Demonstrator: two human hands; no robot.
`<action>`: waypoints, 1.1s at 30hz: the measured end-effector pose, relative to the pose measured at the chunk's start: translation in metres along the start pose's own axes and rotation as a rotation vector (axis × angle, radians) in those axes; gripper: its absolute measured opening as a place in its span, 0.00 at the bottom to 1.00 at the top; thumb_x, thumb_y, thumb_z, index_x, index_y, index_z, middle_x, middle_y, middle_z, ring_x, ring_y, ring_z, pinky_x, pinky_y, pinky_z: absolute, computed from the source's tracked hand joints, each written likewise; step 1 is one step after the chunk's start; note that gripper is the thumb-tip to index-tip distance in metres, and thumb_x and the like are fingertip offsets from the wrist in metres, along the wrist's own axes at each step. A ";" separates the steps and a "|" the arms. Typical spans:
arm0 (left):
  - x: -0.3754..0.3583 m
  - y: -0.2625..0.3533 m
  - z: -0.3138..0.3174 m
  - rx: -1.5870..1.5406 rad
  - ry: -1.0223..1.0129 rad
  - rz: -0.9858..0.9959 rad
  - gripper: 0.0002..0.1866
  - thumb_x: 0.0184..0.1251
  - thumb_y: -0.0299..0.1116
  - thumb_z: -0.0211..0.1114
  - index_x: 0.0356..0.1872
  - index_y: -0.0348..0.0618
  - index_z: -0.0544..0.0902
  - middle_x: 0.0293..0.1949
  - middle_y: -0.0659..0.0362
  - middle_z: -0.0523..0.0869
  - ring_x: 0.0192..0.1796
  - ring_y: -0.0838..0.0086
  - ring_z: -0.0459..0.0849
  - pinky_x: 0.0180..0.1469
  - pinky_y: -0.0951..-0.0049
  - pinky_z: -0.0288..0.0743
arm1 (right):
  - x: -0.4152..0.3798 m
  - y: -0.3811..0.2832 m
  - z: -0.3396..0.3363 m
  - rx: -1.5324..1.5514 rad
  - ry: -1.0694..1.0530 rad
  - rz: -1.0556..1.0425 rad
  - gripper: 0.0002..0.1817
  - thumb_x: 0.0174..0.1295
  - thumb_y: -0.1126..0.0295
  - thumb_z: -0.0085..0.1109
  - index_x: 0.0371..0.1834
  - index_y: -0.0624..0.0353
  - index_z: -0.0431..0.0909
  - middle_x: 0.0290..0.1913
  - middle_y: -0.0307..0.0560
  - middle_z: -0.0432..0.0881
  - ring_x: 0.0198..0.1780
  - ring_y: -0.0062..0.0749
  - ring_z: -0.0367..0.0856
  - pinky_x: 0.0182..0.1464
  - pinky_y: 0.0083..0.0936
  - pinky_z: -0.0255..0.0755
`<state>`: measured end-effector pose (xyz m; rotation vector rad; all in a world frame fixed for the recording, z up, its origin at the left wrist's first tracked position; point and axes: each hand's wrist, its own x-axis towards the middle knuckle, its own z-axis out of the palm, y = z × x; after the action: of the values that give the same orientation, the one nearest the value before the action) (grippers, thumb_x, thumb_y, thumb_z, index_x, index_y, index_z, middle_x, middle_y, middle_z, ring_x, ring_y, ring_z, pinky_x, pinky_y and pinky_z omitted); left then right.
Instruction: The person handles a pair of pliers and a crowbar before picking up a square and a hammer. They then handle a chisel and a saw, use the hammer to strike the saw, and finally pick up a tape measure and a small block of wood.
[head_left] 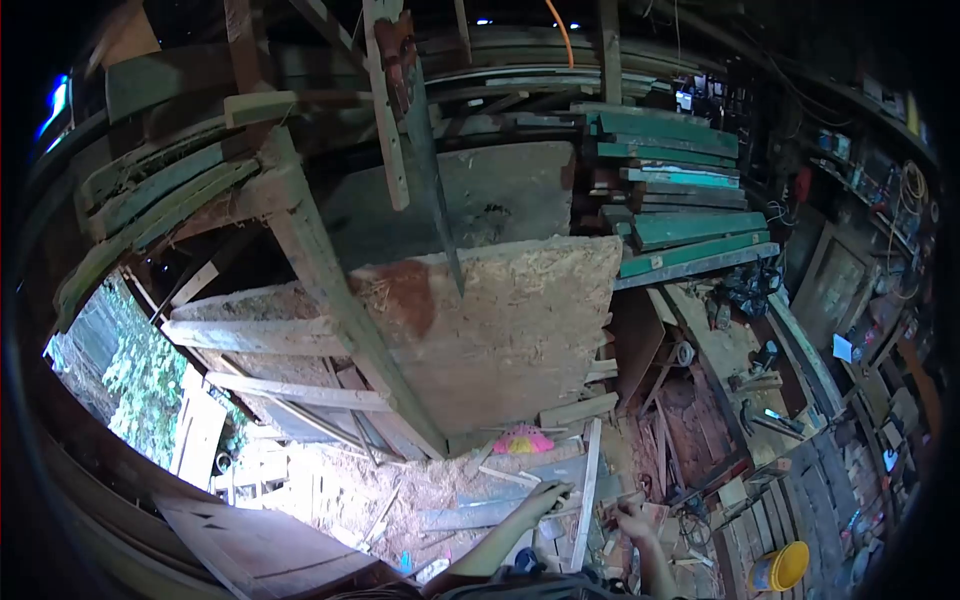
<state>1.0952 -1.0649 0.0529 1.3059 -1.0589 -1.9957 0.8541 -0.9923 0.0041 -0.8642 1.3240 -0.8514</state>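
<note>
My left hand (545, 498) is held out low in the middle of the head view, its fingers bent; whether it holds anything small is too unclear to tell. To its right, my right hand (634, 520) is raised with curled fingers, and its grip cannot be made out. Between the two hands a long pale wooden strip (589, 490) runs up from near my body. Beyond my left hand, a pink and yellow object (523, 440) lies on the littered floor by the foot of a large upright board (500, 340).
A yellow bucket (779, 568) stands at the lower right. Stacked green boards (690, 232) are at the upper right, above a workbench (715, 340) with tools. A handsaw (430, 170) hangs from above. A slanting wooden post (345, 300) stands at the left.
</note>
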 end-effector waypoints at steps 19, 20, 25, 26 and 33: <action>0.023 0.029 0.049 0.036 -0.157 -0.022 0.09 0.63 0.42 0.61 0.29 0.51 0.77 0.25 0.70 0.72 0.22 0.86 0.65 0.26 0.83 0.60 | -0.120 0.017 -0.037 0.599 0.416 -0.119 0.05 0.61 0.76 0.44 0.33 0.66 0.71 0.29 0.52 0.77 0.25 0.34 0.77 0.31 0.29 0.74; 0.026 0.021 0.057 0.031 -0.200 -0.036 0.09 0.63 0.42 0.61 0.29 0.51 0.77 0.25 0.70 0.72 0.23 0.86 0.66 0.27 0.83 0.60 | -0.133 0.022 -0.042 0.622 0.439 -0.137 0.05 0.61 0.76 0.44 0.33 0.66 0.71 0.29 0.52 0.77 0.25 0.34 0.77 0.31 0.28 0.75; -0.004 0.008 0.140 0.071 -0.294 -0.082 0.10 0.64 0.42 0.59 0.28 0.49 0.76 0.24 0.69 0.72 0.23 0.86 0.67 0.24 0.82 0.60 | -0.208 0.063 -0.068 0.723 0.599 -0.202 0.05 0.61 0.74 0.45 0.34 0.64 0.71 0.29 0.51 0.78 0.26 0.34 0.79 0.29 0.28 0.75; -0.014 0.006 0.156 0.074 -0.322 -0.067 0.11 0.64 0.42 0.58 0.27 0.48 0.76 0.23 0.69 0.73 0.22 0.86 0.68 0.23 0.82 0.60 | -0.224 0.076 -0.072 0.740 0.629 -0.208 0.05 0.61 0.74 0.45 0.34 0.63 0.71 0.29 0.50 0.78 0.26 0.35 0.80 0.29 0.27 0.76; -0.054 -0.045 0.250 0.292 -0.412 -0.062 0.11 0.62 0.44 0.56 0.33 0.48 0.78 0.25 0.68 0.73 0.23 0.85 0.68 0.19 0.79 0.59 | -0.335 0.174 -0.111 0.849 0.841 -0.167 0.08 0.62 0.70 0.50 0.42 0.59 0.72 0.33 0.47 0.80 0.34 0.32 0.80 0.34 0.27 0.76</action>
<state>0.8862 -0.9172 0.0998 1.0959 -1.5659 -2.2819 0.7280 -0.6201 -0.0103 0.1009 1.3715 -1.8495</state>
